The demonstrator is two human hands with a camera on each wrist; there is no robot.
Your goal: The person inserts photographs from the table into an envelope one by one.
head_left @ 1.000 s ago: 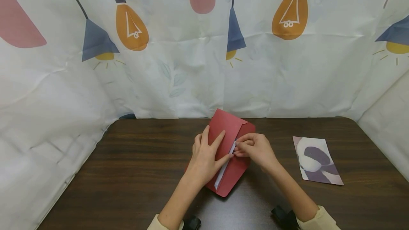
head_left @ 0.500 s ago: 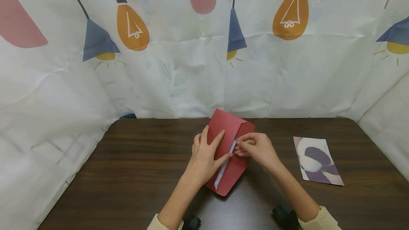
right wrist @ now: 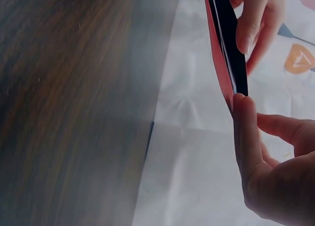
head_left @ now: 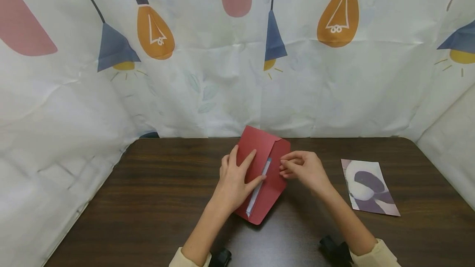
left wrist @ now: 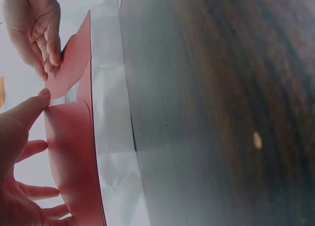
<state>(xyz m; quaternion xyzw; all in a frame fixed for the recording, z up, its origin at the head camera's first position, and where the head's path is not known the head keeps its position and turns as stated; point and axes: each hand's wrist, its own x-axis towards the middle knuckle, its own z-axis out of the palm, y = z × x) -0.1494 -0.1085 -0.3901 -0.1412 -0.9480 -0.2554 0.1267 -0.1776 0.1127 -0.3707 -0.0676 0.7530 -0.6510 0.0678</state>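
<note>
A red envelope [head_left: 256, 147] lies slanted under the hands, with a strip of white paper [head_left: 257, 193] showing along its opening. My left hand [head_left: 233, 180] spreads its fingers over the envelope's body, the thumb reaching across the paper strip. Close over the flap at the envelope's right side is my right hand [head_left: 304, 168], its fingers bent loosely with the tips near one another. In the left wrist view its fingertips [left wrist: 51, 63] overlap the raised flap. The right wrist view shows the envelope [right wrist: 224, 63] edge-on, with a right fingertip right at its end.
A purple and white printed card [head_left: 369, 186] lies to the right on the dark wooden table [head_left: 167, 205]. A white curtain [head_left: 208, 73] with printed lamps and bulbs hangs behind the table's back edge and along its sides.
The right fingertips have come away from the white paper strip and moved right over the flap. The left hand and the envelope have shifted slightly left.
</note>
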